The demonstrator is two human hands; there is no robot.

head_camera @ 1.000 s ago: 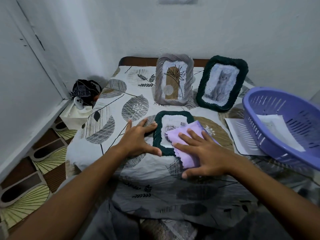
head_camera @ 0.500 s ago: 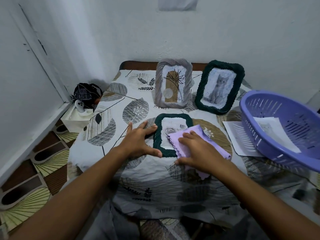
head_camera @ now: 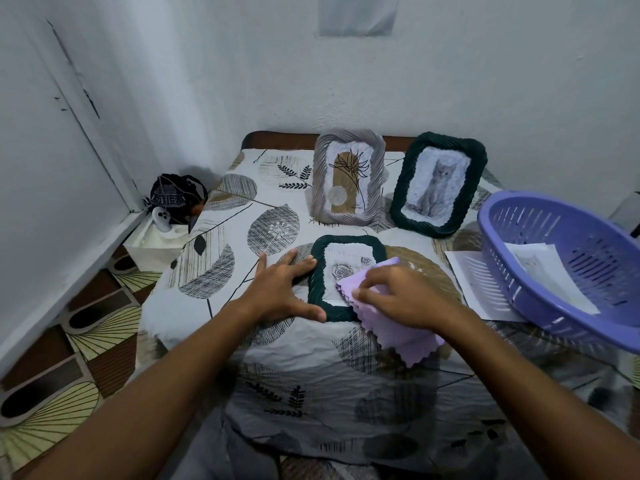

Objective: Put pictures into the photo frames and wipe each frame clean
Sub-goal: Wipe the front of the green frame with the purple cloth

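Observation:
A dark green frame [head_camera: 346,242] with a rose picture lies flat on the leaf-patterned table. My left hand [head_camera: 282,289] rests spread against its left edge, thumb at the near corner. My right hand [head_camera: 401,294] presses a lilac cloth [head_camera: 398,329] onto the frame's lower right part, with its fingers curled on the cloth. The cloth hangs over the frame's near right side. Behind stand a grey frame [head_camera: 349,177] with a plant drawing and a dark green frame [head_camera: 439,182] with a kitten picture, both upright.
A purple plastic basket [head_camera: 519,271] with papers inside sits tilted at the right, over a loose printed sheet [head_camera: 474,282]. A dark bag [head_camera: 176,194] and a white box [head_camera: 152,242] sit in the left corner by the wall. Patterned floor shows at the left.
My right hand has drawn the cloth down and to the right across the frame, baring more of the rose picture. The fingers have curled. My left hand stays in place.

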